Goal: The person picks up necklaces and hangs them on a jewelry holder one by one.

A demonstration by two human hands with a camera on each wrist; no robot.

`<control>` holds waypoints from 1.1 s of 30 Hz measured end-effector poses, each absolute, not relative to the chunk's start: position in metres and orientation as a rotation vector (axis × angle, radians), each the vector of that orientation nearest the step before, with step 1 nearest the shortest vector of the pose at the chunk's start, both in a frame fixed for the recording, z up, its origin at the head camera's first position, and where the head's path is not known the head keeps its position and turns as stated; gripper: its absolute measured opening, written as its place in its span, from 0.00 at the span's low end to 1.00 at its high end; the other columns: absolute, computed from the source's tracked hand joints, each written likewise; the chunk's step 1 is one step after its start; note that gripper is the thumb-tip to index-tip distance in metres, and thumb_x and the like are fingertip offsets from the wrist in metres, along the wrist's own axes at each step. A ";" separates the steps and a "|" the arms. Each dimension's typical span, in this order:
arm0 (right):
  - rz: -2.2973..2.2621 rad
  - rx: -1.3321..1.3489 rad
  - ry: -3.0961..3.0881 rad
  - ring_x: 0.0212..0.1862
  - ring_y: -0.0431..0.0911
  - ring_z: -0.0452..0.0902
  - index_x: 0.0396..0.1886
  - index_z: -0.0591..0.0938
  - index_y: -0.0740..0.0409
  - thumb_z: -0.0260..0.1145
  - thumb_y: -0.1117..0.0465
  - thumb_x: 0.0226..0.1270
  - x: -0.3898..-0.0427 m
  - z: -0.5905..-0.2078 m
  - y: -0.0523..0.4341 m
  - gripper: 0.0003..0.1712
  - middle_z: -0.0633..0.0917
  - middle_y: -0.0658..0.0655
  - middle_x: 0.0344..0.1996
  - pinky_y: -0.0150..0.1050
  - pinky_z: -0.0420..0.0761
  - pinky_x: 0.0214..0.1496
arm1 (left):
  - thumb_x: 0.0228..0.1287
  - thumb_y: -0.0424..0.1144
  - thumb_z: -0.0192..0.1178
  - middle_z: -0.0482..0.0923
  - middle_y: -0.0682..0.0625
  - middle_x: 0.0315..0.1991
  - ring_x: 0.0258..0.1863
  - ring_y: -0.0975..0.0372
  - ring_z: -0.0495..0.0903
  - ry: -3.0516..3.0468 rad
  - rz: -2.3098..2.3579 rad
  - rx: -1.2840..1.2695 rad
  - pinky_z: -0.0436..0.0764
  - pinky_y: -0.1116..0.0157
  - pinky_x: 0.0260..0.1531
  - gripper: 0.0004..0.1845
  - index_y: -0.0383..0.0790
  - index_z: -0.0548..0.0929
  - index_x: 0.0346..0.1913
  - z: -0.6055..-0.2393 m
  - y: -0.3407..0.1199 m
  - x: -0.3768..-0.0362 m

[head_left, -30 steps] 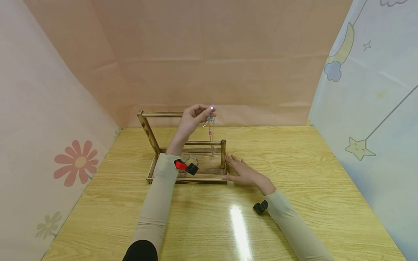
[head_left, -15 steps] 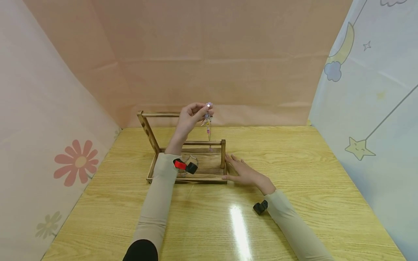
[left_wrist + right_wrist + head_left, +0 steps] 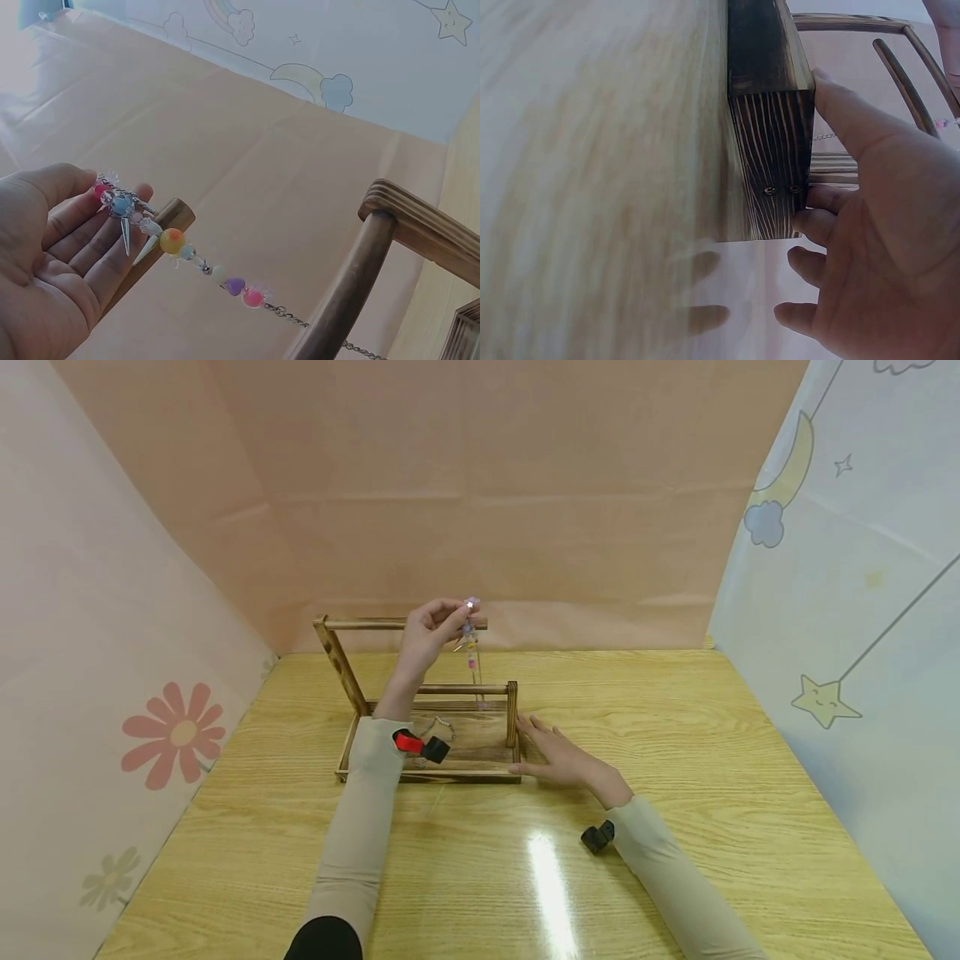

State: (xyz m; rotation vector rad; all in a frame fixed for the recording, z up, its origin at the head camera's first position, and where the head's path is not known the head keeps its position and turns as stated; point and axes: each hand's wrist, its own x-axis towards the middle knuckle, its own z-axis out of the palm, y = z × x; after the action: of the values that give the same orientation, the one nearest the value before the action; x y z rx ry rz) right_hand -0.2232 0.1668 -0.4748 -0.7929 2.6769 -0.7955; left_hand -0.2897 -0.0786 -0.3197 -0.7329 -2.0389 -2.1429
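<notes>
In the head view my left hand [image 3: 426, 639] pinches the top of a necklace [image 3: 471, 647] strung with coloured beads and silver spikes on a chain. The necklace hangs down and overlaps the upper bar [image 3: 363, 623] of a wooden stand near that bar's free end. In the left wrist view its chain runs down past the lower bar [image 3: 349, 281]. My right hand [image 3: 558, 754] touches the stand's right end, fingers spread, thumb by the front corner. In the right wrist view the thumb and forefinger are right at the edges of the dark-striped end face [image 3: 772, 157].
Another silvery chain [image 3: 441, 720] lies in the stand's shallow tray [image 3: 450, 777], partly hidden by the left wrist. The stand's left post [image 3: 343, 664] leans upward to the upper bar. Around it is a wood-grain table [image 3: 675, 760], with printed cloth walls behind and beside.
My left hand has moved slightly left along the upper bar with the necklace, and the bar's free end now shows to its right. The right hand and the stand stay put.
</notes>
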 end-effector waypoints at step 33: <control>-0.770 -0.814 2.688 0.74 0.51 0.35 0.74 0.40 0.47 0.54 0.33 0.62 -0.224 -0.476 0.167 0.51 0.45 0.57 0.73 0.56 0.38 0.73 | 0.66 0.34 0.56 0.80 0.34 0.46 0.42 0.55 0.84 -1.930 -2.154 -0.716 0.83 0.66 0.38 0.12 0.25 0.78 0.45 -0.315 -0.091 -0.274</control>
State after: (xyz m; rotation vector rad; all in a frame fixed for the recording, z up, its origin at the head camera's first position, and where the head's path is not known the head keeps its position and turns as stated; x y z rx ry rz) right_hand -0.2235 0.1671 -0.4763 -0.8137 2.6881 -0.7696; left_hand -0.2735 -0.0911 -0.3148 -0.7160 -1.9297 -2.1544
